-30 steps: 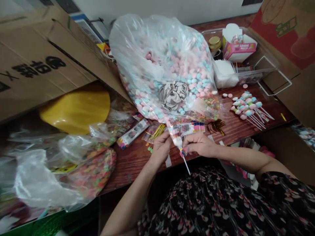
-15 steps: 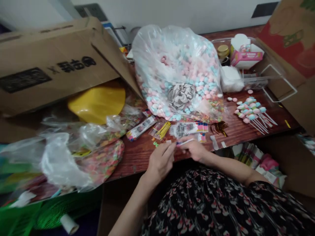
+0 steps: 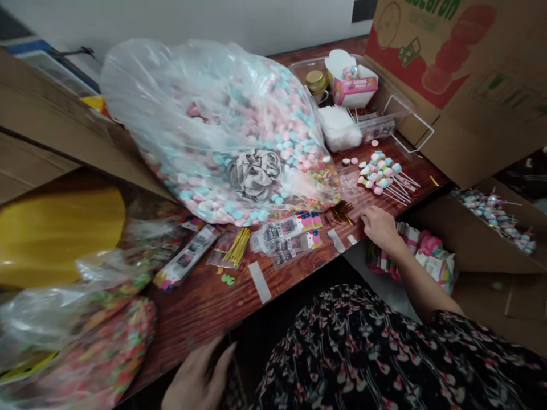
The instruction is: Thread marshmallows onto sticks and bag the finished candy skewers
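Observation:
Low at the table's front edge, my left hand (image 3: 199,373) is slightly blurred, its thumb and fingers apart with nothing between them. My right hand (image 3: 380,229) is over the front edge on the right, fingers reaching forward and loosely bent; I see nothing in them. Just beyond it lies a pile of marshmallow sticks (image 3: 380,173), pink, blue and white candy on white sticks. Left of that hand are gold twist ties (image 3: 342,212) and short white strips (image 3: 336,240). Between the hands lie a longer white strip (image 3: 260,282), printed clear wrappers (image 3: 286,236) and yellow twist ties (image 3: 237,247).
A big clear bag of marshmallows (image 3: 256,102) fills the middle, a grey scrunchie (image 3: 256,173) on it. Behind stands a clear plastic tray (image 3: 380,134). Cardboard boxes flank the table; the lower right box (image 3: 478,245) holds wrapped sticks. A gummy candy bag (image 3: 106,353) lies left.
My hands were together at the table edge, holding a white stick. They have parted, left hand down and left, right hand to the right. The view has turned right.

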Available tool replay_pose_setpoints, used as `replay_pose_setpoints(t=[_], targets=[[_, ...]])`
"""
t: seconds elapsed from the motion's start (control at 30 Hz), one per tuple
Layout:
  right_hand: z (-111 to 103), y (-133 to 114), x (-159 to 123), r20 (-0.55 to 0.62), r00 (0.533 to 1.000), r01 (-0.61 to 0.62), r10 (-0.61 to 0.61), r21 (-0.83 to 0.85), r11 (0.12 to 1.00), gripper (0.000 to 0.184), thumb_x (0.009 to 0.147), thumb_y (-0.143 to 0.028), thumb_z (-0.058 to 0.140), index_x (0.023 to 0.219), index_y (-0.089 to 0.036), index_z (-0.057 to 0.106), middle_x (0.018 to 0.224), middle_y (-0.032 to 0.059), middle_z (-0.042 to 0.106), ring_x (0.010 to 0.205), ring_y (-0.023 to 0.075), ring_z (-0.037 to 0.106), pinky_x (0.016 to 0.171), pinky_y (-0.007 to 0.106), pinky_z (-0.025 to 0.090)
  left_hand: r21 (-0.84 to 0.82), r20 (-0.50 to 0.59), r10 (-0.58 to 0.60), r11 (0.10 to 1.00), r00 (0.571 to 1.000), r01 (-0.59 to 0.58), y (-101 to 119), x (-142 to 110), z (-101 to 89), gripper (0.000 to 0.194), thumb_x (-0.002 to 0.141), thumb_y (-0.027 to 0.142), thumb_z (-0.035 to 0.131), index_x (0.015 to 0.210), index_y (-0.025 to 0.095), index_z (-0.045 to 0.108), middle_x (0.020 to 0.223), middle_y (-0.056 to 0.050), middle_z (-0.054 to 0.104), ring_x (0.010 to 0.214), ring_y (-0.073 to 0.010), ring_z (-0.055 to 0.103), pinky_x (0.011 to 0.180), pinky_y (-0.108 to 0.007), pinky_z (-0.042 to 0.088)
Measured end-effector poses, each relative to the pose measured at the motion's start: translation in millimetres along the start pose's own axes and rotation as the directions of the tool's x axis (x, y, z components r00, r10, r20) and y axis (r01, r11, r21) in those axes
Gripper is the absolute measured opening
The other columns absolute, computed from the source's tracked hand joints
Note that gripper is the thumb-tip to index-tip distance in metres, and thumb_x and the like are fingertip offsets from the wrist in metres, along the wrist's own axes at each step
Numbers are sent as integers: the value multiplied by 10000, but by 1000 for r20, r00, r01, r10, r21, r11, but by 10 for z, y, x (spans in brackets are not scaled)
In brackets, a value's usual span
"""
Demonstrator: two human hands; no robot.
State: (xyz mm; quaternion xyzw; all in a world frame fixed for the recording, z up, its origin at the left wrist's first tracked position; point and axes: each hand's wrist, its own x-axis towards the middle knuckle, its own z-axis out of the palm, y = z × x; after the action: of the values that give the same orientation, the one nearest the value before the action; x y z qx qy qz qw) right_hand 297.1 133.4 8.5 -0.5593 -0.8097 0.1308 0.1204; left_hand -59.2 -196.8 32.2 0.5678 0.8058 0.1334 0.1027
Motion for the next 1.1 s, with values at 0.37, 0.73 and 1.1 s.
replay_pose_setpoints(t=[0.37,0.73,1.1], targets=[[127,-225,293,156,988,-8,13,-35,999,304,973,-200,403,995,-194,705,1042,88,682,961,207,630,778,298,428,195,300,324,900,897,-390,2424,2634,734,406,960,367,421,953,98,726,1025,-176,677,966,-270,641,871,-377,488],[186,-169,439,208,966,55,-156,422,905,355,894,-104,478,1138,-194,721,1144,72,737,1033,195,677,905,290,473,256,277,277,902,920,-349,2546,2507,978,409,959,435,442,1089,106,648,1064,-163,637,1013,-301,627,782,-362,501],[0,135,363,-80,951,309,-299,213,927,444,829,-162,621,1273,-180,617,1299,126,615,1203,284,536,1044,459,420,242,293,348,874,891,-421,2586,2530,1040,284,931,247,414,985,122,663,1036,-157,650,932,-281,663,777,-366,496]])
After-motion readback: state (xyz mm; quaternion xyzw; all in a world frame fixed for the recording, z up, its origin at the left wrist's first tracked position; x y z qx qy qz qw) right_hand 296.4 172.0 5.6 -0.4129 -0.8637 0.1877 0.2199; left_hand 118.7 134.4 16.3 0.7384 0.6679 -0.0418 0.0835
